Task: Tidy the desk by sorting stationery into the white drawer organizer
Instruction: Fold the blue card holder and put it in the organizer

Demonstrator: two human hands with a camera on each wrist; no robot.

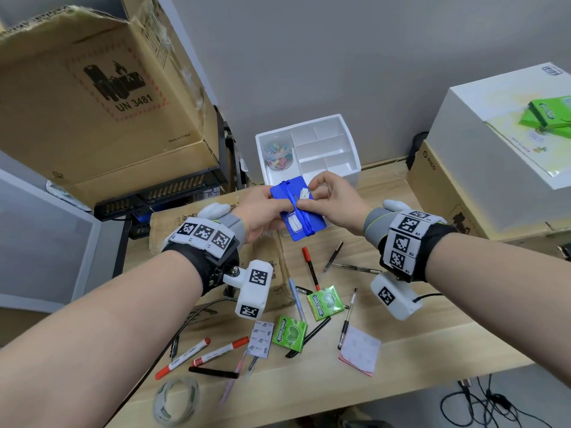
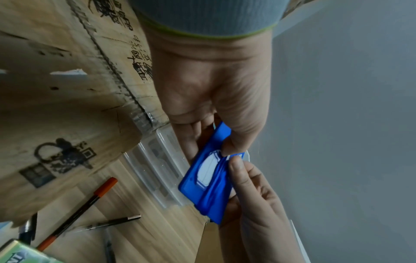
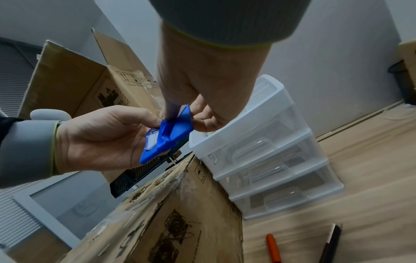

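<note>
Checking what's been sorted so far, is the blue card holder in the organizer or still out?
Out. Both hands, left and right, hold the blue card holder above the desk, in front of the white organizer.

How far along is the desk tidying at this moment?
Early. Done: only a cup of coloured clips sits in the white organizer; its other top compartments look empty. In hand: left hand and right hand both hold the blue card holder. Left: pens, markers, gum packs, tape roll, notes.
</note>
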